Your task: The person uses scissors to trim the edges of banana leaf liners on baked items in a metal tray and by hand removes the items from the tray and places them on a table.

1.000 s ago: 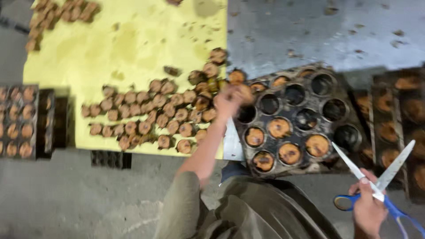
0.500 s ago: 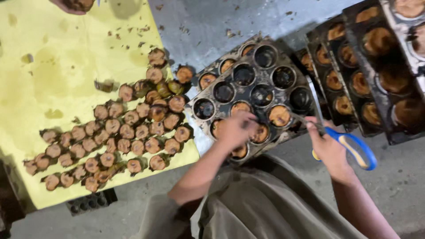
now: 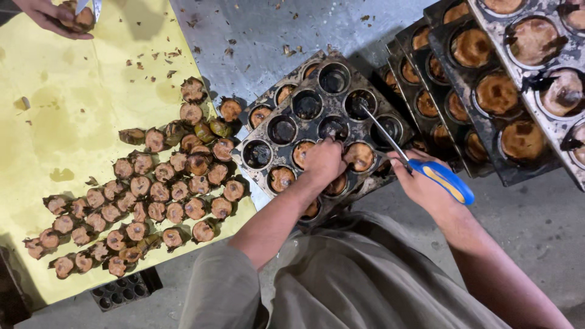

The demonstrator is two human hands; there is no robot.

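Head view: left hand [image 3: 323, 161] on muffin tray [image 3: 268, 131], right hand [image 3: 420, 183] gripping blue-handled scissors [image 3: 426, 170].

Half-emptied dark muffin tray [image 3: 286, 109] (blue-handled scissors [image 3: 420, 164])

Left hand [image 3: 324, 159]: reaching into dark baking tray [image 3: 277, 100], on a cake [image 3: 303, 152].
Right hand [image 3: 422, 183]: gripping blue-handled scissors [image 3: 426, 170].

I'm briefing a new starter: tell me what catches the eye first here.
The big cluster of small brown cakes on the yellow sheet at left. At centre, the left hand reaches into a dark muffin tray while the right hand holds blue-handled scissors. Filled trays stack at right.
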